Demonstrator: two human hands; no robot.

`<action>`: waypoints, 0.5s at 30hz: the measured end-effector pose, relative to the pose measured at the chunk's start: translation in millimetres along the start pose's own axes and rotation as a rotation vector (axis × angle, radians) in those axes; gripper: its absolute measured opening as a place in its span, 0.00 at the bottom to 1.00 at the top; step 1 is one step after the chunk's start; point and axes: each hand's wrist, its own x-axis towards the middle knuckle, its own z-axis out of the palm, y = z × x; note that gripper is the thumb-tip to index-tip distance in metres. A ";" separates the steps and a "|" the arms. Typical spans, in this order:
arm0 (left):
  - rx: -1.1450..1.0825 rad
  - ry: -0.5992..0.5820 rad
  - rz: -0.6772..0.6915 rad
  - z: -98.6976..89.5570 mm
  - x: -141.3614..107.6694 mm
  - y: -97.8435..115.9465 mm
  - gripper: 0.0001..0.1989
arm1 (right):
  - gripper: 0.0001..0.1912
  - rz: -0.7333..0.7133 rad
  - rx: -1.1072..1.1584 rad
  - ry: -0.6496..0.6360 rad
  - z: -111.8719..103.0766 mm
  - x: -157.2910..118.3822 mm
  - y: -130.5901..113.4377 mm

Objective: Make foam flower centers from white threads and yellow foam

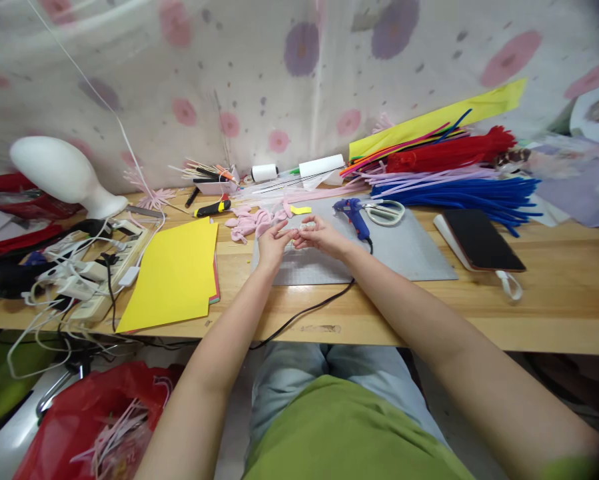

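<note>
My left hand (274, 245) and my right hand (322, 237) meet over the grey cutting mat (409, 257), fingertips pinched together. Something small and pale seems to be between them, too small to name. Just beyond lies a small yellow strip (300, 210). A heap of pink fuzzy pieces (249, 223) sits left of my hands. To the right, a blue glue gun (353, 217) rests on the mat, its black cord trailing to the front edge. White-handled scissors (385, 212) lie beside the glue gun.
Yellow sheets (174, 273) lie at left, near a power strip (114, 273) crowded with plugs. A white foam head form (64, 173) stands behind. Blue pipe cleaners (459, 200) and red pipe cleaners (449, 152) are piled back right. A black phone (482, 240) sits at right.
</note>
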 end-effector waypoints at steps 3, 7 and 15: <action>0.020 0.029 0.005 1.0 -0.2 -0.7 0.26 | 0.20 -0.011 -0.103 0.030 4.6 2.6 1.1; 0.048 0.066 -0.001 1.0 1.6 -2.7 0.27 | 0.19 -0.010 -0.271 0.102 15.2 5.2 0.0; 0.027 0.034 0.010 1.9 1.0 -0.9 0.26 | 0.20 0.045 -0.313 0.087 20.6 3.1 -10.7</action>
